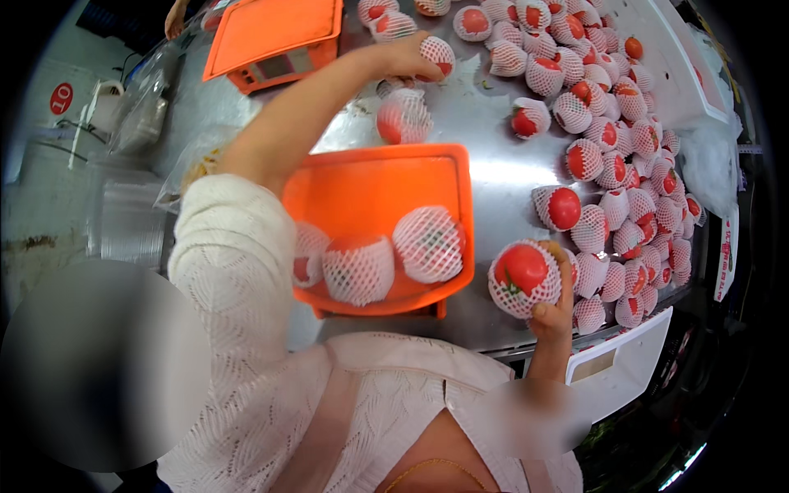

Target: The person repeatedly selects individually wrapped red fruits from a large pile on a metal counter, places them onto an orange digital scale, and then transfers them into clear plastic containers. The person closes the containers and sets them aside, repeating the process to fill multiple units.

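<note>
At the far side of the steel table [493,166], my left hand [410,55] grips a tomato in a white foam net sleeve [437,54]. Just below that hand, a blurred netted tomato [404,117] sits on the steel. My right hand [555,302] holds a large red tomato [523,271] in a foam net, its green calyx showing, near the table's front edge. Between my hands stands an orange weighing-scale pan [370,185]. It carries three netted tomatoes [357,271], the leftmost partly covered by my sleeve.
A large heap of netted tomatoes [616,148] covers the right side. White foam boxes [622,363] stand near and far right. Another orange scale [277,31] stands upper left, with plastic bags [145,105] and clear plastic containers [129,215] nearby. Another person's hand [175,21] shows top left.
</note>
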`<state>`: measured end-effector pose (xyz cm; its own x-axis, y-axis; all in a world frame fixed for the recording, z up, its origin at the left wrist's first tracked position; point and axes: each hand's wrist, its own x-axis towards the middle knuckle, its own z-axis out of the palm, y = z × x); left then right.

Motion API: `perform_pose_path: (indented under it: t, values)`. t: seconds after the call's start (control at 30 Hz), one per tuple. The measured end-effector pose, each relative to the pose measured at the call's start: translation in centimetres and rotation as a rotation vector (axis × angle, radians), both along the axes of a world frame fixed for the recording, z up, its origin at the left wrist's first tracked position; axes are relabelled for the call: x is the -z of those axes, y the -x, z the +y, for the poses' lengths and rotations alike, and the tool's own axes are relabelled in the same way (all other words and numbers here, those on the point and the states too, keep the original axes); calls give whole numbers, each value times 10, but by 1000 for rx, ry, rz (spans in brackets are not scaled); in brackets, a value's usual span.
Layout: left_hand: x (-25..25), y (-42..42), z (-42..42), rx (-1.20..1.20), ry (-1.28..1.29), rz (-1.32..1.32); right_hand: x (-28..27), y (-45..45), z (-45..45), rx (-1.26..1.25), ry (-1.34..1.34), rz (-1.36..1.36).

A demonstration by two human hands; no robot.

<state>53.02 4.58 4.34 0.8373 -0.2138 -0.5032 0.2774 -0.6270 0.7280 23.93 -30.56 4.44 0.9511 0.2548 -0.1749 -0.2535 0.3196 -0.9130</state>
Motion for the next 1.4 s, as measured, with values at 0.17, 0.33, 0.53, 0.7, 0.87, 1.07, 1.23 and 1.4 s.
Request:
perform_pose_path:
  t: [0.17, 0.33, 0.53, 0.7, 0.87, 1.07, 1.23, 1.4]
  values:
    - [-10, 51, 36, 233, -205, -369, -41, -39, 43, 7, 103, -109]
    - [-52, 115, 66, 198, -239, -606, -102, -86, 101, -201, 732, -870]
    - [-102, 241, 70, 389, -439, -442, -88, -90, 173, -652, 1032, -1182]
    - [-80, 286, 91, 303, -235, -575, -82, -77, 171, -735, 892, -1021]
    - [-93, 306, 124, -53, -76, -779, -104, -70, 122, -338, 853, -783]
    - [-60, 381, 190, -477, 179, -529, -62, -24, 18, -91, 809, -379]
    - [-32, 429, 192, -522, 85, -424, -31, 35, -2, -23, 687, -190]
    - [-9, 461, 193, -510, -36, -432, -21, 63, 19, -4, 647, -193]
